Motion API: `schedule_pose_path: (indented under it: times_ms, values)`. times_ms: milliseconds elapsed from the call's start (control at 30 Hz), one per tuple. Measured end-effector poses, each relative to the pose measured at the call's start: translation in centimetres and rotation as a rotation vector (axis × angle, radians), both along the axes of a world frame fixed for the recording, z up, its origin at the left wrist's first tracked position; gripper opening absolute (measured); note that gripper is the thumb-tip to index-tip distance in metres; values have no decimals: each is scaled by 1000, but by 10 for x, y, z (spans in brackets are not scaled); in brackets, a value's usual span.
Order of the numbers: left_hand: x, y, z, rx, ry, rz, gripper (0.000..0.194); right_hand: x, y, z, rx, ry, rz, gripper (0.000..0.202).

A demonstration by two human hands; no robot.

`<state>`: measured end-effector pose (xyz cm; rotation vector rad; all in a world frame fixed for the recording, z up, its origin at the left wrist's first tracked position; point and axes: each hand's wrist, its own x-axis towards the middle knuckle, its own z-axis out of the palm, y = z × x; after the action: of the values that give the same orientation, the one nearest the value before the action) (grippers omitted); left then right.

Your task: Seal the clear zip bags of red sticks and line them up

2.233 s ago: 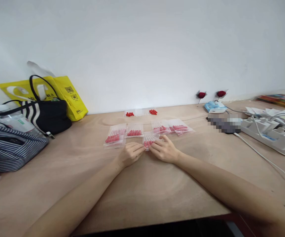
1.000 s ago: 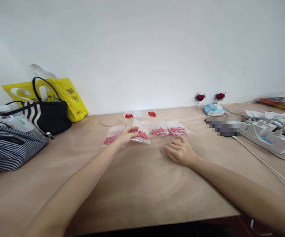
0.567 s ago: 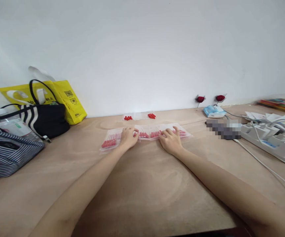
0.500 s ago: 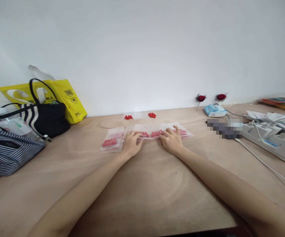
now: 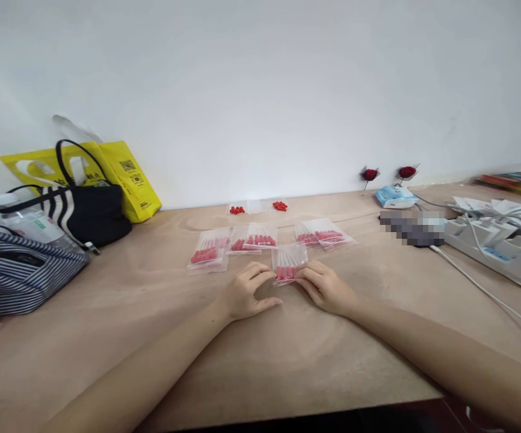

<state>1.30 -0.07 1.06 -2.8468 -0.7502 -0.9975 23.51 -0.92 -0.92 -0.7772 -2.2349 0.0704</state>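
Between my two hands lies a clear plastic bag (image 5: 289,258) holding several red-ended sticks, nearer to me than the other bags. My right hand (image 5: 326,285) pinches its lower right corner. At its left edge my left hand (image 5: 252,291) has thumb and fingers apart, the fingertips close to or touching the bag. Behind, overlapping clear bags of similar sticks lie in a left pile (image 5: 209,249), a middle pile (image 5: 255,239) and a right pile (image 5: 323,233). Farther back, two small groups of red pieces, one left (image 5: 237,210) and one right (image 5: 280,205), rest on clear plastic.
On the left stand a striped pouch (image 5: 26,270), a black bag (image 5: 93,216), a plastic bottle (image 5: 46,231) and a yellow bag (image 5: 141,192). To the right are a blue packet (image 5: 394,197), two red roses (image 5: 370,174), a pixelated dark object (image 5: 405,228), and a power strip (image 5: 499,252) with cables.
Both hands have come back toward me from the row of bags. One bag of red-ended sticks has moved out of the row with them, leaving a gap between the middle and right piles.
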Motion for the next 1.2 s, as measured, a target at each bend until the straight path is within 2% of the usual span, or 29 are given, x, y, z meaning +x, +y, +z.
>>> schedule_pose_path:
  times_ms: [167, 333, 567, 700, 800, 900, 1033, 1200]
  values:
    - [0, 1, -2, 200, -40, -97, 8, -10, -3, 0, -47, 10, 45, 15]
    - [0, 5, -6, 273, -31, -117, 4, -10, -2, 2, 113, -95, -24, 10]
    - [2, 5, -5, 220, -26, -111, 7, -14, 2, 1, 297, -158, -160, 20]
    - [2, 4, -1, 186, -58, -72, 6, -10, 7, 0, 346, -172, -238, 22]
    - [2, 5, -1, 112, -113, -20, 7, -10, 6, 3, 371, -185, -205, 19]
    - [1, 7, -4, 80, -70, -82, 10, -13, 4, 6, 425, -189, -173, 16]
    - [-3, 11, -6, 33, -53, -117, 13, -11, 5, 6, 479, -206, -206, 13]
    - [-9, 13, -2, -95, -91, -104, 11, -5, 8, 5, 437, -228, -262, 16]
